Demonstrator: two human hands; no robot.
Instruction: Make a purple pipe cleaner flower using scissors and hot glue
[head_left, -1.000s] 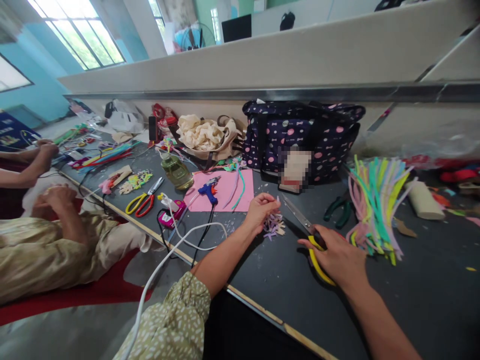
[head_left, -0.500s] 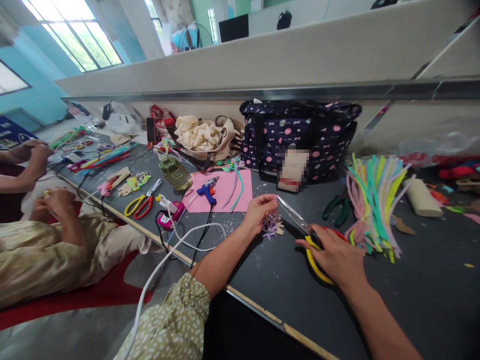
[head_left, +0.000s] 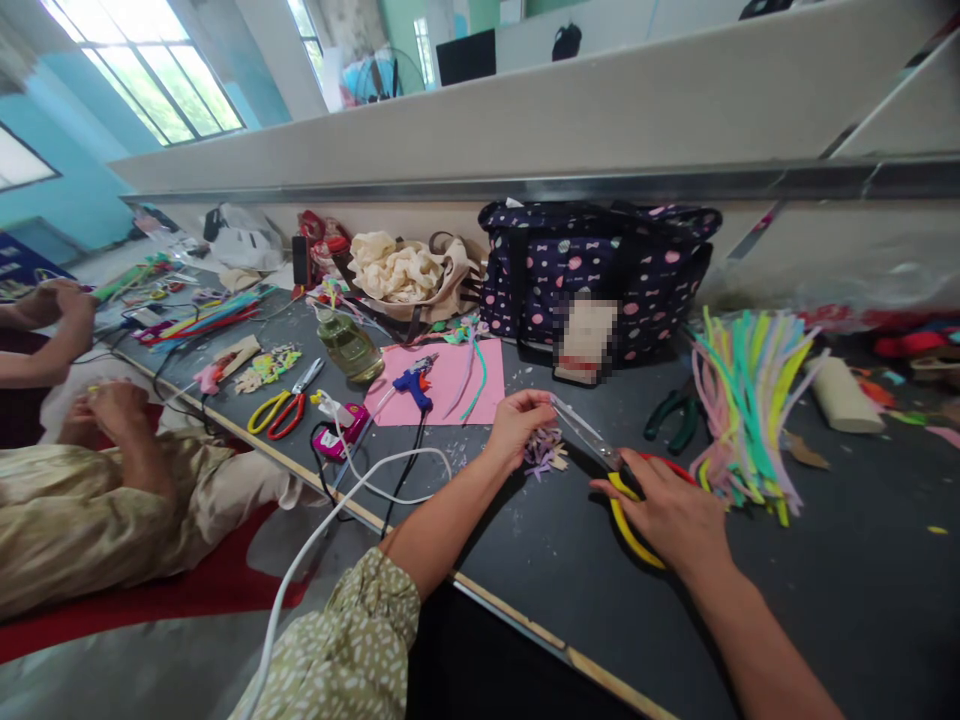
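Observation:
My right hand (head_left: pixel 671 510) is wrapped round the red and yellow handles of a pair of scissors (head_left: pixel 589 432), whose blades point up and to the left. At the tips of the blades, the fingers of my left hand (head_left: pixel 519 425) are pinched together; whatever is between them is too small to make out. Under my left hand lies a small pile of cut lilac and cream pieces (head_left: pixel 544 455), partly covered by the fingers. To the right of the scissors stands a bundle of pastel fuzzy strips (head_left: pixel 757 410).
A blue glue gun (head_left: pixel 413 383) rests on a pink sheet (head_left: pixel 484 395). Left of it are a glass jar (head_left: pixel 349 345), a second pair of scissors (head_left: pixel 289 400) and a white cable (head_left: pixel 360 465). Dark green pliers (head_left: pixel 675 413) lie before a patterned bag (head_left: pixel 592 270). Co-workers' hands (head_left: pixel 120 410) are at far left.
My hands and the scissors stay almost in place, with only a tiny shift of the blades. At far left, the co-workers' hands have moved slightly.

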